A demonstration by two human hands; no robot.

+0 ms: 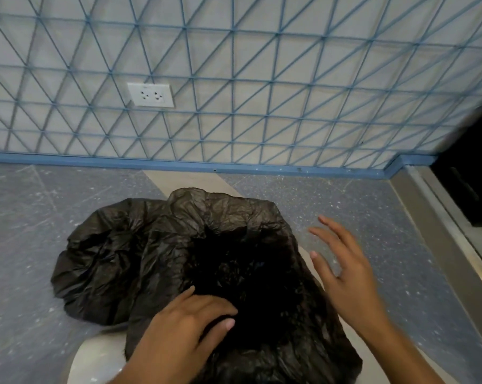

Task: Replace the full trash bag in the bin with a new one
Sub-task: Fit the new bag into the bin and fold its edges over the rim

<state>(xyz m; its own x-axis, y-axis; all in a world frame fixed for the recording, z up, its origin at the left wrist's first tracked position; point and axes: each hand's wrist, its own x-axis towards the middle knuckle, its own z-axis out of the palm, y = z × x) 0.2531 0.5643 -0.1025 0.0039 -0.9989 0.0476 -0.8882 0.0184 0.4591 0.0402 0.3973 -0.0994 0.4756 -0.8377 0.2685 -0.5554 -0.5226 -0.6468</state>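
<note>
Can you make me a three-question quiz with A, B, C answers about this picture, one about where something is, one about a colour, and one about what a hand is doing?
1. Where is the wall socket?
A. On the patterned wall, up and to the left of the bag
B. On the floor beside the bag
C. On the bin

2. What colour is the trash bag?
A. White
B. Black
C. Blue

3. What is the right hand doing?
A. Gripping the bag tightly
B. Holding a cup
C. Open, with spread fingers, holding nothing

Answers:
1. A, the white socket sits on the blue-lined wall above the floor.
2. B, the crinkled plastic is black, draped over the pale bin.
3. C, its fingers are straight and apart beside the bag, while the left hand rests on the bag.
</note>
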